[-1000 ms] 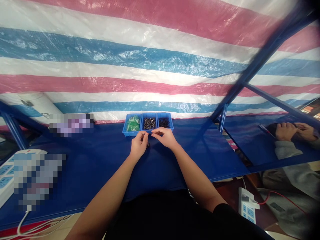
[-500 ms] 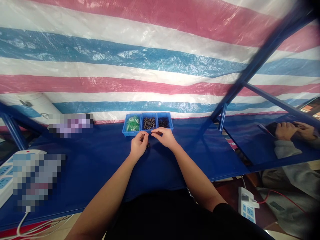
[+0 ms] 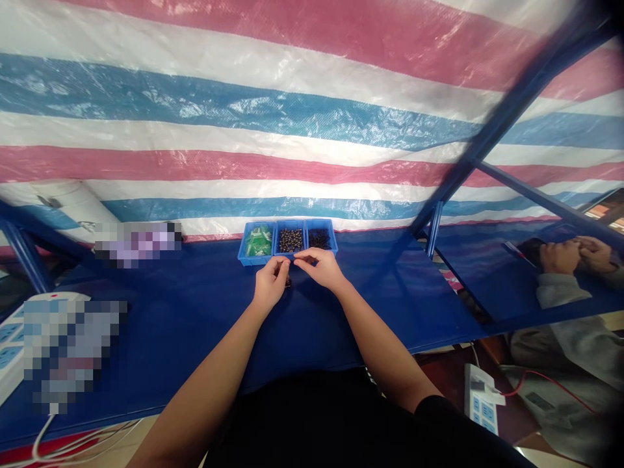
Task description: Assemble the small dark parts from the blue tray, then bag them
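Observation:
My left hand (image 3: 270, 283) and my right hand (image 3: 322, 268) meet just in front of a blue three-compartment tray (image 3: 287, 261) on the blue table (image 3: 195, 325). Both hands are closed in a pinch, fingertips close together, on a small dark part too tiny to name. A few small dark parts (image 3: 289, 282) lie on the cloth between the hands. The tray's left compartment holds green pieces (image 3: 259, 242); the middle (image 3: 291, 240) and right (image 3: 320, 238) compartments hold small dark parts.
A striped red, white and blue tarp (image 3: 292, 130) hangs behind the table. Blue metal frame bars (image 3: 487, 149) slant at the right. Another person's hands (image 3: 575, 255) work at a neighbouring table on the right. A white power strip (image 3: 480, 406) lies on the floor.
My hands have barely moved; the fingertips stay pinched together in front of the tray. The other person's hands at the right have shifted slightly.

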Demonstrator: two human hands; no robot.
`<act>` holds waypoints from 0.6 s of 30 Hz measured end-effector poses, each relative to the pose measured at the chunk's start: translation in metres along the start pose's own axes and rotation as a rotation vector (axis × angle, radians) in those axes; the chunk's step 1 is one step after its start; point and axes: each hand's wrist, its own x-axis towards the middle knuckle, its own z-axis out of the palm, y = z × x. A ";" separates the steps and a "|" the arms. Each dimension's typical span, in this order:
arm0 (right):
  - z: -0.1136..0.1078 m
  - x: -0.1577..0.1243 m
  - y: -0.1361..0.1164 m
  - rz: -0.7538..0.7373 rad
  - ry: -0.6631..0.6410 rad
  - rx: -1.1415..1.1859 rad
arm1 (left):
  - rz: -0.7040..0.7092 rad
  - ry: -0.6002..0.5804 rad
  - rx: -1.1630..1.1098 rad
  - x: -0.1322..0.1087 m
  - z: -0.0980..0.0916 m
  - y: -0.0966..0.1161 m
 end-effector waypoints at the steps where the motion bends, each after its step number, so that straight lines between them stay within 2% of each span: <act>1: 0.000 0.000 0.000 -0.002 -0.005 0.005 | 0.001 -0.006 -0.005 0.000 0.000 0.000; 8: 0.001 0.000 0.002 0.007 0.027 -0.003 | -0.028 -0.018 -0.041 -0.001 0.000 0.005; 18: 0.002 0.000 0.001 0.020 0.015 0.021 | 0.019 -0.006 -0.004 0.000 0.000 0.001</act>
